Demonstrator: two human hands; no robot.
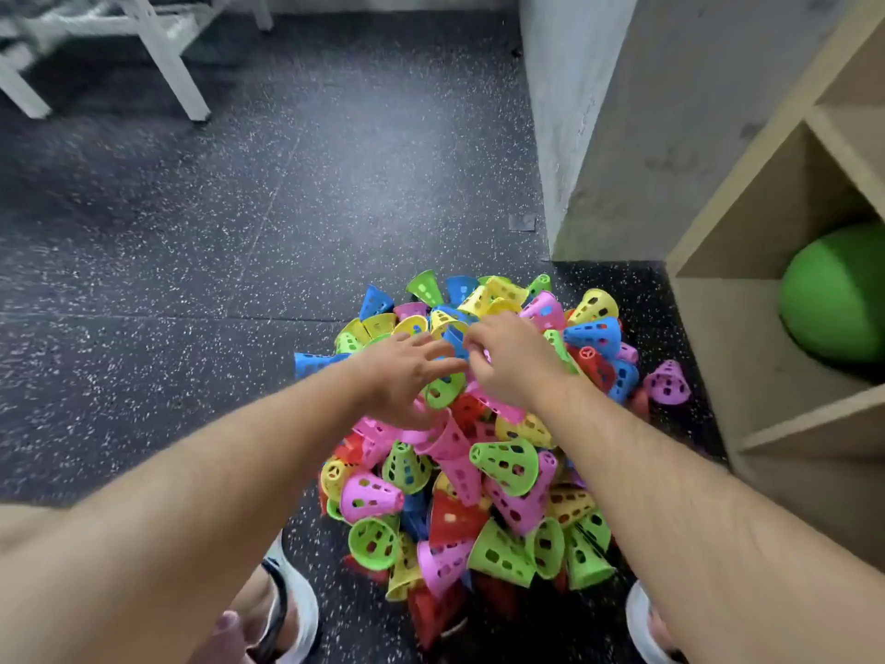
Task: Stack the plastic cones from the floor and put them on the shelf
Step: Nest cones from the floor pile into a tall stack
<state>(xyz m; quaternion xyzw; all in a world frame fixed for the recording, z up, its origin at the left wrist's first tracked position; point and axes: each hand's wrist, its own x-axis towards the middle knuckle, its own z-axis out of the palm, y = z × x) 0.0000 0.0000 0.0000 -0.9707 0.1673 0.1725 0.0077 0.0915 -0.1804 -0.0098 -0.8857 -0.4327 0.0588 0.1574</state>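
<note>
Sandalled feet point(292, 611): straddling cone pile point(503, 472), floor level. Shelf point(718, 328): right of pile. Left hand point(407, 376): fingers spread wide over pile, reaching. Right hand point(515, 361): curled round pink cone point(498, 407), probably for nesting.

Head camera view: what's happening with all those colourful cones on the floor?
A person leans over a heap of plastic cones on the speckled floor, both hands at its top. The left hand is spread open, touching the cones. The right hand seems to curl its fingers round a pink cone. No stack shows yet. The wooden shelf on the right shows a green ball and no cones.
</note>
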